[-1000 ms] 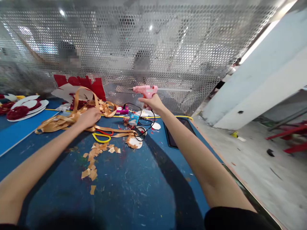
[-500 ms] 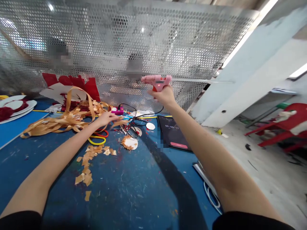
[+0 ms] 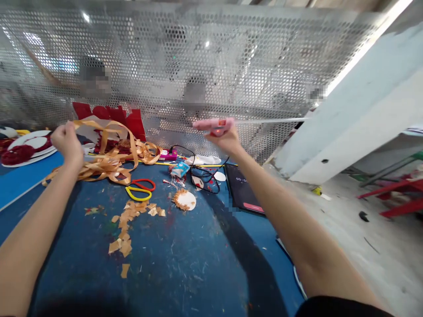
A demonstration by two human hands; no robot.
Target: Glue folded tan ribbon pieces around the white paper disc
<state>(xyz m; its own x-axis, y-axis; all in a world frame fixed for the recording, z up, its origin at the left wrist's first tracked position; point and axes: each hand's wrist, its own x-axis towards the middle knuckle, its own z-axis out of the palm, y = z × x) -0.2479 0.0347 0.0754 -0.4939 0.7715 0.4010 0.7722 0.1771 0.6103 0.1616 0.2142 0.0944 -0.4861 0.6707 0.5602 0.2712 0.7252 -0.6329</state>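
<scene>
Gold ribbon (image 3: 99,169) lies heaped in loops at the left of the frame, one strand rising to the left hand (image 3: 68,143), whose grip is closed on it above the bench (image 3: 185,264). Near the centre of the frame, the right hand (image 3: 228,141) has its grip wrapped round a pink glue gun (image 3: 211,124) (a small red light glows on its body), nozzle to the left, with a long clear glue stick (image 3: 271,119) jutting from the back. Below the heap sit the red and yellow handles of scissors (image 3: 140,189), then a trail of cut ribbon squares (image 3: 124,229). At mid-frame, a white disc (image 3: 189,200) has gold ruffles along its left edge, just below a tangled black cord (image 3: 206,190). Right of the cord lies a dark-screened tablet (image 3: 240,187). A perforated metal screen (image 3: 231,66) spans the top of the frame.
</scene>
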